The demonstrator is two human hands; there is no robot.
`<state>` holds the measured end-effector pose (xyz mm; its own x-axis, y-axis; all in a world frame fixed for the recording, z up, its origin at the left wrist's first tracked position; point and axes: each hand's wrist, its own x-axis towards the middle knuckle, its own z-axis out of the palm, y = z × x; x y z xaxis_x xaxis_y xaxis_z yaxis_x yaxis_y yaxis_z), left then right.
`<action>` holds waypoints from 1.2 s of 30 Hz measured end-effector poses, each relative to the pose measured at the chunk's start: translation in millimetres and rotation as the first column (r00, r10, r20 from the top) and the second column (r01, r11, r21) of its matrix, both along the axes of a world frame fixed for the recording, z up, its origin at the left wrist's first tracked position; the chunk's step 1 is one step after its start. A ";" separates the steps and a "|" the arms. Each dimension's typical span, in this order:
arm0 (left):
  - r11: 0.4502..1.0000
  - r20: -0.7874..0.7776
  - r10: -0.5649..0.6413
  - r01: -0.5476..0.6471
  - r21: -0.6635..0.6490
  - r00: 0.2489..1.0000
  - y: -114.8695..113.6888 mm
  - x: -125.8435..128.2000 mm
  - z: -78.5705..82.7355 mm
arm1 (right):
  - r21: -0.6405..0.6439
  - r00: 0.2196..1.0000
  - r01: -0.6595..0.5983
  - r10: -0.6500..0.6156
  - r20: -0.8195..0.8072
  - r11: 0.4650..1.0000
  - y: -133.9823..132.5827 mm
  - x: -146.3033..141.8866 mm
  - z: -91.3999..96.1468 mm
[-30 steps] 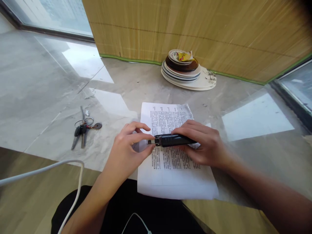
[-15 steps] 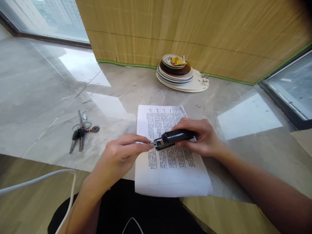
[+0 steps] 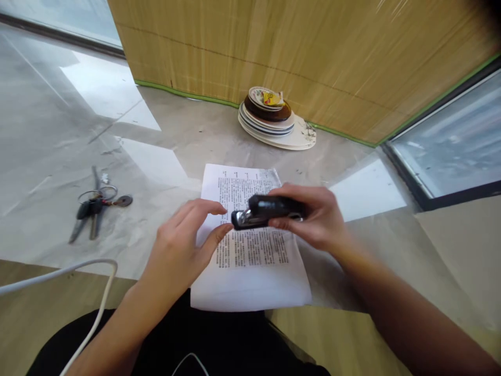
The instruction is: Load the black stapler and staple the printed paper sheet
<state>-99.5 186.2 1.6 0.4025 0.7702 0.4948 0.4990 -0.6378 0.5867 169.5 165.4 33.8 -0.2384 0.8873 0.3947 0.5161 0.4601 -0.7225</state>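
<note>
A black stapler (image 3: 274, 208) is gripped from its rear end by my right hand (image 3: 313, 211), held above the printed paper. Its nose points left, and metal shows between the upper arm and the base. Close to that nose is my left hand (image 3: 188, 230), thumb and forefinger apart with nothing seen between them; the thumb tip is almost at the stapler, and I cannot tell if it touches. Under both hands lies the sheet of paper (image 3: 250, 287), covered in dense print, its lower edge reaching past the counter's front edge.
A bunch of keys (image 3: 96, 206) lies on the grey counter (image 3: 164, 122) to the left. Stacked plates (image 3: 270, 128) with a small yellow packet (image 3: 273, 98) on top stand at the back against a bamboo blind (image 3: 235, 47). A white cable (image 3: 105, 292) hangs at lower left.
My left thumb and forefinger have come apart and off the metal part at the stapler's nose, which no longer sticks out. The view has shifted, so the counter things appear further left.
</note>
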 end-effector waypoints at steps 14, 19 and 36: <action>0.959 -0.346 -0.279 0.279 -0.051 0.896 -1.4 23.0 -28.2 | -0.299 0.908 -0.143 0.245 0.340 0.944 -8.7 125.7 24.1; 0.964 -0.355 -0.251 0.266 -0.008 0.901 -0.2 21.7 -27.3 | -0.324 0.906 -0.253 0.341 0.252 0.911 -10.8 90.4 20.0; 0.956 -0.447 -0.252 0.292 0.022 0.858 -14.0 24.6 -21.9 | -0.257 0.938 -0.145 0.215 0.271 0.955 -18.7 60.7 5.9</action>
